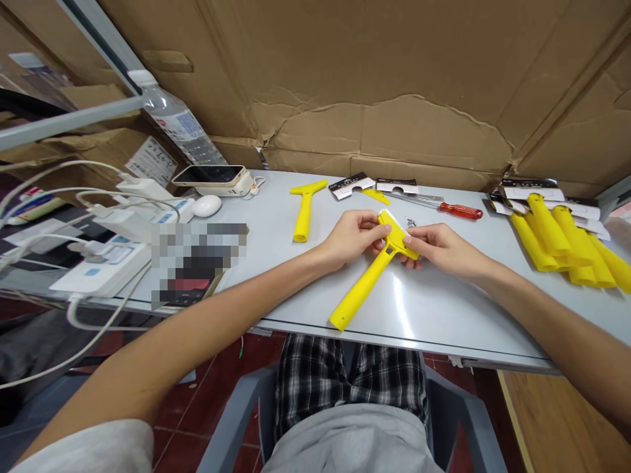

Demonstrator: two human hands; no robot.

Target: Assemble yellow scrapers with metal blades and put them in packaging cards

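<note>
A yellow scraper [363, 284] with a hollow handle lies between my hands, its head turned away from me and its handle end pointing at the table's front edge. My left hand [355, 233] pinches the left side of the head, thumb on top. The right side of the head is gripped by my right hand [436, 248], with the fingers partly hidden underneath. A white strip shows along the head's far edge. Beyond my left hand lies a second yellow scraper [304, 211]. Small dark bits [411, 223] lie just past the held head.
Behind are black-and-white card packages [351, 186], a yellow piece [377, 196] and a red-handled screwdriver [461, 211]. Several carded yellow scrapers [566, 246] are piled at right. A power strip [106, 266] with cables, a phone [211, 175] and a bottle [182, 125] stand left. Cardboard [384, 72] walls the back.
</note>
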